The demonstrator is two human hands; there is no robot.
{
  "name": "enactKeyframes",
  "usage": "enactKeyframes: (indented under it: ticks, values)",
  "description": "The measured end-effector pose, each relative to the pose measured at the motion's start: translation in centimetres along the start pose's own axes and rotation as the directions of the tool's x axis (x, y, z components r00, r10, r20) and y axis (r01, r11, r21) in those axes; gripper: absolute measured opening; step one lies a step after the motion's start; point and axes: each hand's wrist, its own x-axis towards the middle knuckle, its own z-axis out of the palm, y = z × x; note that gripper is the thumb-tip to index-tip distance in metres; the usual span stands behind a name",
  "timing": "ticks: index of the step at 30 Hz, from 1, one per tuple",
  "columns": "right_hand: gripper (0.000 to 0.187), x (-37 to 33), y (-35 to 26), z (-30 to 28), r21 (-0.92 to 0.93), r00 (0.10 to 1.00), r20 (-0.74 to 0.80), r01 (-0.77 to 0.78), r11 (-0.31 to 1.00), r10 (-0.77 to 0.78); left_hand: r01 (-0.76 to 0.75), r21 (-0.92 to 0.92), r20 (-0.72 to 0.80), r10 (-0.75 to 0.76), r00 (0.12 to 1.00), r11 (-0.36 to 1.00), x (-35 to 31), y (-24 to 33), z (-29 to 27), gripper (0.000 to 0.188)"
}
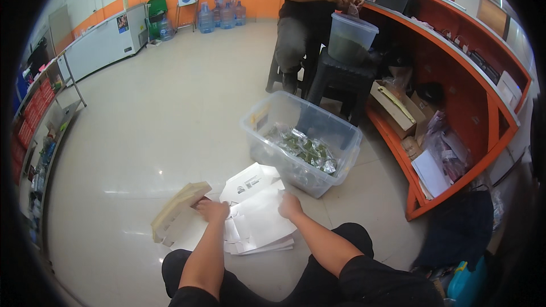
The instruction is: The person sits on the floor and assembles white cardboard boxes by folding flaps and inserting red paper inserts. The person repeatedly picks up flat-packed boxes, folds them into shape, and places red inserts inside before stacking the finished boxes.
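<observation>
On the floor between my knees lies a flat white cardboard box blank [259, 216], with cut flaps, a small dark print and more white sheets under it. Its right edge is pinched in my right hand [290, 206]. My left hand [214, 210] is at the blank's left side, fingers curled on the inner edge of a partly folded carton [181, 211] with a yellowish outer face and white inside. Those fingertips are partly hidden, next to a small dark red patch. Just beyond the blank stands a clear plastic tub [301, 143] containing silvery, green-filled packets [307, 150].
Another person [310, 17] sits ahead, hands over a translucent bucket [350, 37] on a black stool [341, 77]. An orange shelf unit [455, 190] flanks the right. Racks [42, 116] and a white chest freezer [105, 45] line the left; water jugs [226, 16] stand behind.
</observation>
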Motion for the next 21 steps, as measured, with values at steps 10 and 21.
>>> enactKeyframes:
  ticks: [10,21]
  values:
    - [0.032,-9.5,-13.0,-12.9,0.529,0.906,0.024,0.347,0.775,-0.422,0.428,-0.81,0.58,0.648,0.493,0.4,-11.1,2.6,-21.8,0.052]
    - [0.034,-10.9,-16.2,-13.2,0.657,0.966,0.134,0.08,0.75,-0.22,0.593,-0.803,0.366,0.829,0.421,0.053,-7.9,-1.9,-19.8,0.032]
